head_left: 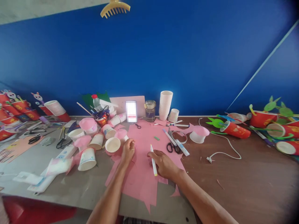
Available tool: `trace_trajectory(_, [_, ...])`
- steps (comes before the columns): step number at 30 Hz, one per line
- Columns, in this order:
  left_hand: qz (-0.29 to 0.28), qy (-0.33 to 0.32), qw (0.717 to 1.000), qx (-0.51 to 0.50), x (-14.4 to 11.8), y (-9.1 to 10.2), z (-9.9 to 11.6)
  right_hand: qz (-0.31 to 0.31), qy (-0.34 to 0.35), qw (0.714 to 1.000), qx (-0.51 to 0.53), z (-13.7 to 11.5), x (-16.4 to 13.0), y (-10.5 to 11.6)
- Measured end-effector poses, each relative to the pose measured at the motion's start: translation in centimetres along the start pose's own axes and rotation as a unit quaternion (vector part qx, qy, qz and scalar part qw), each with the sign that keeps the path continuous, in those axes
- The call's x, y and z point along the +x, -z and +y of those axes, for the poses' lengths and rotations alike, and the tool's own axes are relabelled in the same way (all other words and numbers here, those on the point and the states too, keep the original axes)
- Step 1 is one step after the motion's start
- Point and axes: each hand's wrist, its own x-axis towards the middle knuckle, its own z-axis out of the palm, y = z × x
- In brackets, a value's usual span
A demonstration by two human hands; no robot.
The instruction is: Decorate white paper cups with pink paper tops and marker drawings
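Observation:
My right hand [163, 163] is closed around a white marker [153, 162] with a yellow end, held nearly upright over the pink paper [142, 186]. My left hand [128, 152] has its fingers curled together, resting over the left side of the paper; whatever lies in them, if anything, is hidden. Just left of it stands an open white paper cup [112, 145]. Behind that is a paper cup topped with pink paper [121, 135]. A small green piece [156, 138] lies on the pink paper between and beyond my hands.
Black-handled scissors [173, 148], a glue tube [182, 147] and a pink-topped cup [199, 134] are to the right. A tall cup stack [166, 105], a jar [150, 110] and a phone [131, 111] stand behind. Red cups [235, 129] and a white cable [230, 154] lie farther right.

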Motion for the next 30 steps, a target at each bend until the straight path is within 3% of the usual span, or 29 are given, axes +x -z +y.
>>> trace_trajectory(7, [-0.018, -0.107, 0.985, 0.134, -0.3, -0.6, -1.0, 0.11, 0.034, 0.993, 0.021, -0.5, 0.3, 0.6])
trace_trajectory(13, [-0.062, -0.163, 0.965, 0.195, -0.1, -0.7, -1.6, 0.089, -0.008, 0.996, -0.004, -0.1, 0.3, 0.6])
trace_trajectory(17, [-0.064, -0.166, 0.958, 0.227, 0.2, -0.2, -1.6, 0.088, -0.007, 0.996, -0.018, -0.1, 0.4, 0.5])
trace_trajectory(24, [-0.142, -0.153, 0.932, 0.297, -0.3, 1.5, -1.2, 0.088, -0.019, 0.996, -0.024, 0.0, 0.4, 0.5])
trace_trajectory(30, [-0.136, -0.131, 0.945, 0.267, -0.2, 1.9, -1.1, 0.088, -0.027, 0.996, -0.008, 0.5, 0.6, -0.1])
